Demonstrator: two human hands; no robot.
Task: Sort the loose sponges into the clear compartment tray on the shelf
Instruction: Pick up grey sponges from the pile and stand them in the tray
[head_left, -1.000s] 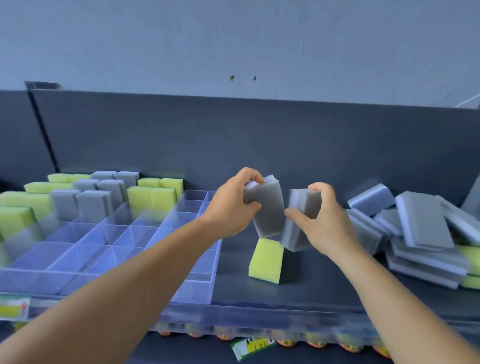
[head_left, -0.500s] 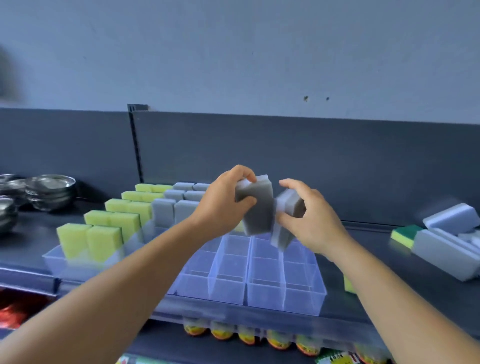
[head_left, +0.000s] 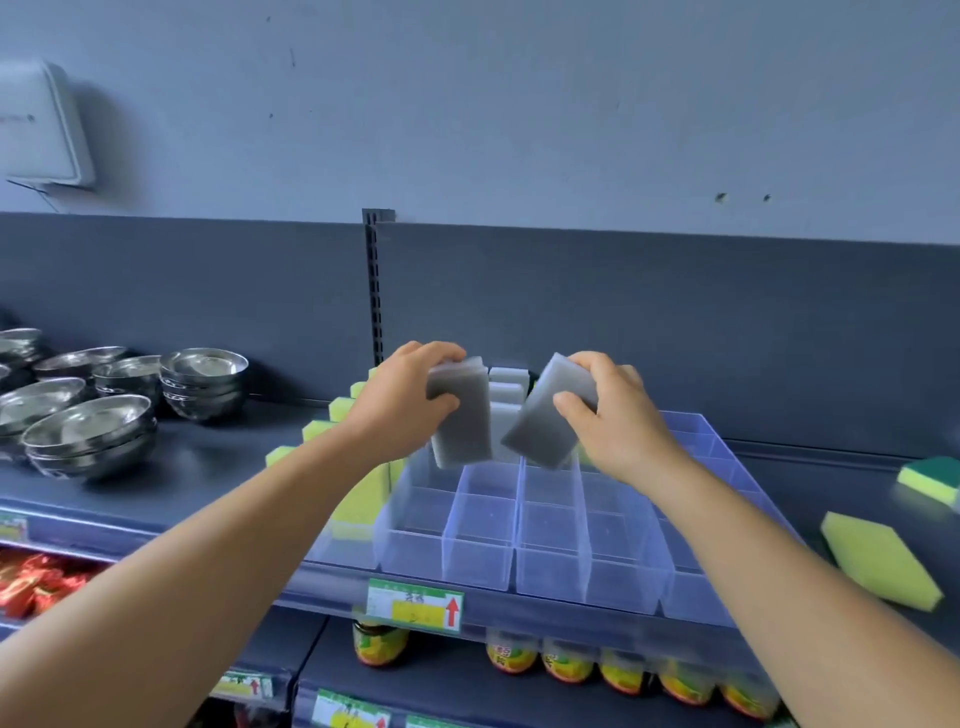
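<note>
Both sponges now apart; price label (head_left: 414, 606) unreadable, red arrow.

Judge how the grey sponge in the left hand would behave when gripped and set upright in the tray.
The grey sponge probably weighs little: the left hand holds it by one end. It likely gives under the fingers. Its flat faces should let it stand on edge, as the grey sponges already in the tray do.

Two bare arms, L & R. No sleeves, nothing worn on wrists. Left hand (head_left: 402, 402), right hand (head_left: 605, 415): short nails, no rings.
</note>
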